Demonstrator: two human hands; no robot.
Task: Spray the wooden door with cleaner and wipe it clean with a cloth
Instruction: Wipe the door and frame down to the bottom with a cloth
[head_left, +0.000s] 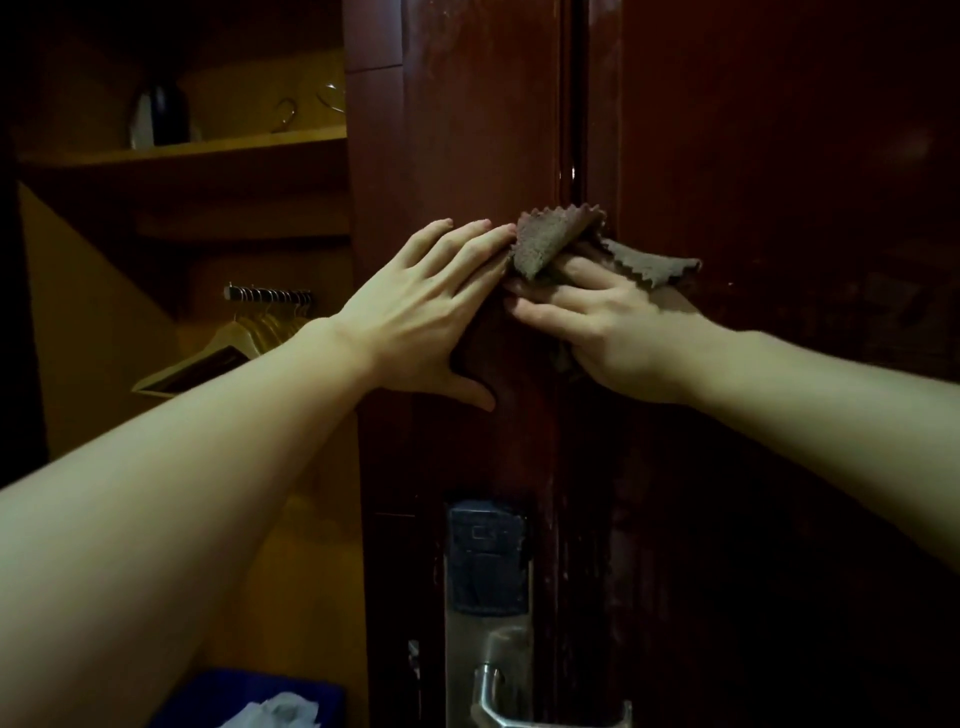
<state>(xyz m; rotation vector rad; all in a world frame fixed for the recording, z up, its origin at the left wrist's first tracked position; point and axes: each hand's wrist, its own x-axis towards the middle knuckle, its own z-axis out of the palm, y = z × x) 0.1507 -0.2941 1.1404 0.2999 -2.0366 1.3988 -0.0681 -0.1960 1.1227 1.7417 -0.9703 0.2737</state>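
The right hand (613, 332) presses a crumpled cloth (561, 244) against the door (753, 156) at its left edge, fingers curled into the fabric. The left hand (415, 312) lies flat and released on the frame (457, 130) beside it, fingertips touching the cloth. The cloth's loose corner could snag in the gap between door and frame (it sits right there), and fingers could get pinched if the door swings.

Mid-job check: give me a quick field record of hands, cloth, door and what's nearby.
left hand: fingers straight, flat on the door
right hand: holds the cloth against the door
cloth: brown, zigzag edge, bunched at the door seam
door: dark red wood, faint smears
lock and handle: below the hands
hangers: in the open closet on the left
spray bottle: not visible
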